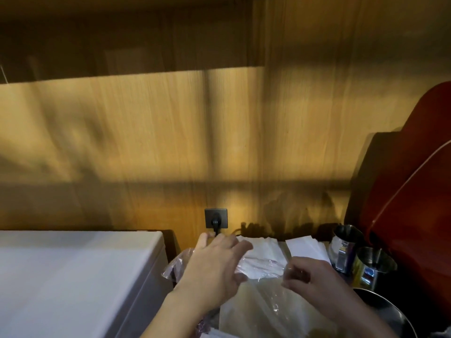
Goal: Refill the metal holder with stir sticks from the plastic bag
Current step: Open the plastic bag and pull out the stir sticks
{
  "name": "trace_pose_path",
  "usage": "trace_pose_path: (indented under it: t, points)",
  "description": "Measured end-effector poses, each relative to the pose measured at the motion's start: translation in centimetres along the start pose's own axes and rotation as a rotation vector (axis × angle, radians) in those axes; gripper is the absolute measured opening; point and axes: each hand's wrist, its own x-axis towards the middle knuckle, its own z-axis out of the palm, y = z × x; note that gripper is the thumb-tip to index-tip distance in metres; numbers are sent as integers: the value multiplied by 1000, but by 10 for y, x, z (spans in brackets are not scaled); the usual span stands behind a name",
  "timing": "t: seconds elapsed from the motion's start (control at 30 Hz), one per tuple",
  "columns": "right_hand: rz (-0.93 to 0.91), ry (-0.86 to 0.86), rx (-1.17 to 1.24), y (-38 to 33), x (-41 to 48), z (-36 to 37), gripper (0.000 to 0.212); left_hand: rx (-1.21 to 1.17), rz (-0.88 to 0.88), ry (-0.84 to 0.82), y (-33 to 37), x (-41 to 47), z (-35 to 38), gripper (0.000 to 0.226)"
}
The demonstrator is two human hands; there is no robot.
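A clear plastic bag (263, 306) with pale contents lies at the bottom centre of the head view. My left hand (214, 267) hovers over the bag's top edge, fingers spread, holding nothing. My right hand (307, 274) pinches the bag's film at its upper right corner. Two shiny metal holders stand at the right: a taller one (345, 247) at the back and a shorter one (373, 267) in front. No stir sticks can be made out; the frame is blurred.
A white appliance top (73, 276) fills the lower left. White napkin stacks (302, 247) lie behind the bag. A black wall socket with a plug (216, 218) sits on the wooden back panel. A dark red machine (410, 191) and a metal bowl rim (395, 313) crowd the right.
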Motion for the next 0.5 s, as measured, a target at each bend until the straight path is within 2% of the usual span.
trace_pose_path:
  t: [0.07, 0.13, 0.2, 0.33, 0.43, 0.5]
  points:
    - [-33, 61, 67, -4, 2, 0, 27, -33, 78, -22, 9, 1, -3, 64]
    - [-82, 119, 137, -8, 4, -2, 26, -6, 180, 6, 20, 4, -6, 67]
    - [-127, 179, 183, -12, 5, -4, 23, 23, 236, 49, 30, 7, -9, 55]
    - [-132, 240, 305, -11, 3, -6, 10, -81, 289, 198, 33, 17, -19, 8]
    - [-1, 86, 464, 0, -3, -4, 18, -112, 181, 237, 27, 26, -26, 11]
    - [41, 10, 404, 9, -6, 1, 15, -157, 99, 262, 21, 31, -32, 13]
